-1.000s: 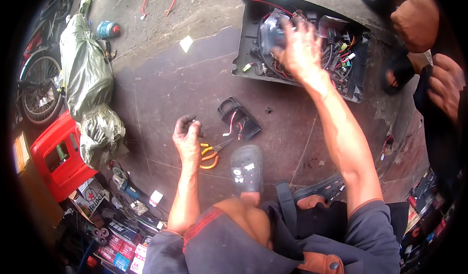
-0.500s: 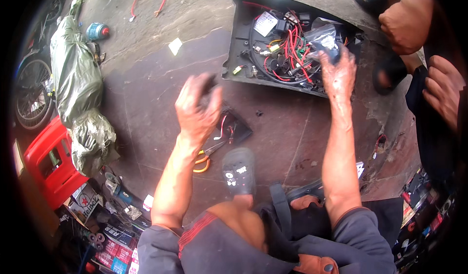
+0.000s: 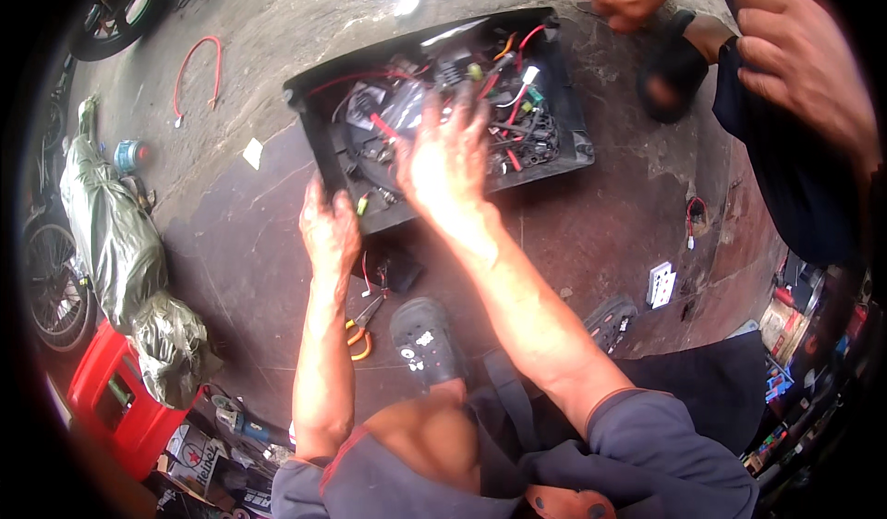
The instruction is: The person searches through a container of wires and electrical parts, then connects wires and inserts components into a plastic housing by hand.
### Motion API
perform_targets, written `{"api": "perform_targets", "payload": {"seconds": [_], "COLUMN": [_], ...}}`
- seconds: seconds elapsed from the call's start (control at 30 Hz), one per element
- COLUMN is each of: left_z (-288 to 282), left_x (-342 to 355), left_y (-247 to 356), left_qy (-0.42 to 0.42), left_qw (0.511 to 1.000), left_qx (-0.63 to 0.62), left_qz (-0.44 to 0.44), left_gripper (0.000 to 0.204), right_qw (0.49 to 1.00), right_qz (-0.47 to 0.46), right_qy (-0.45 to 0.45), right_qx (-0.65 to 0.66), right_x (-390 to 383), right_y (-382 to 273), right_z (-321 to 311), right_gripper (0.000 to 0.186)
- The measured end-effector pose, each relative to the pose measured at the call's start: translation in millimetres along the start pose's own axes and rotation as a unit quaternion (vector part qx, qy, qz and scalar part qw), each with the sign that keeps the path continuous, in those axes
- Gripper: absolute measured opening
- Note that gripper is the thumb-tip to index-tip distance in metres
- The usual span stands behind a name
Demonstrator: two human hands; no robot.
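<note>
One left hand, grip on one black tray — one right hand over its wires, hold unclear.

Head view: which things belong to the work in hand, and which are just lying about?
In hand:
- black tray, left hand at its left edge
- wires and connectors inside, right hand among them
- perhaps the orange-handled scissors, close by on the floor

Apparently lying about:
- red wire
- blue container
- red plastic seat
</note>
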State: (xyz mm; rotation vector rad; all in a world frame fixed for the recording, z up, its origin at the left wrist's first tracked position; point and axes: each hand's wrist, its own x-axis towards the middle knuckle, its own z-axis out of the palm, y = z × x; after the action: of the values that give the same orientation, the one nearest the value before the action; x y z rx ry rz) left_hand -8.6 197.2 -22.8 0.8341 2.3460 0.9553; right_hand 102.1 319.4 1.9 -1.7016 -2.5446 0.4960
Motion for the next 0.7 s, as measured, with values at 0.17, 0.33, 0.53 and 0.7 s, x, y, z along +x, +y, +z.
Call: {"api": "perform_targets", "payload": {"seconds": [0.17,0.33,0.53,0.7], "left_z": [-13.6,-21.6,-19.7,-18.4], "left_x": [-11.4,-11.9,-10.3,-9.9], "left_y": [-11.4,-23.9,-14.0,-10.5], "left_qy": [-0.011,-0.014,-0.031,-0.029], "left_qw": [0.994,0.99,0.99,0.99], "left_qx": [-0.094,-0.126,-0.129,-0.133], "left_qz": [-0.062,-0.06,-0.039,-0.043], "left_gripper": [0.039,0.04,0.039,0.039], "right_qw": [0.985,0.973,0.985,0.966], "right_qz": [-0.061,-0.006,0.094,0.013], "right_qy": [-0.02,0.042,-0.068,0.051], "right_qx": [0.158,0.229,0.131,0.255], "right_x": [-18.9,-12.6,21.5,7.4], "right_y": [-4.8,35.4,34.6,4.7], "right_z": [-8.5,-35.4,-17.1,5.5], "right_gripper": [0.062,0.062,0.066,0.045]}}
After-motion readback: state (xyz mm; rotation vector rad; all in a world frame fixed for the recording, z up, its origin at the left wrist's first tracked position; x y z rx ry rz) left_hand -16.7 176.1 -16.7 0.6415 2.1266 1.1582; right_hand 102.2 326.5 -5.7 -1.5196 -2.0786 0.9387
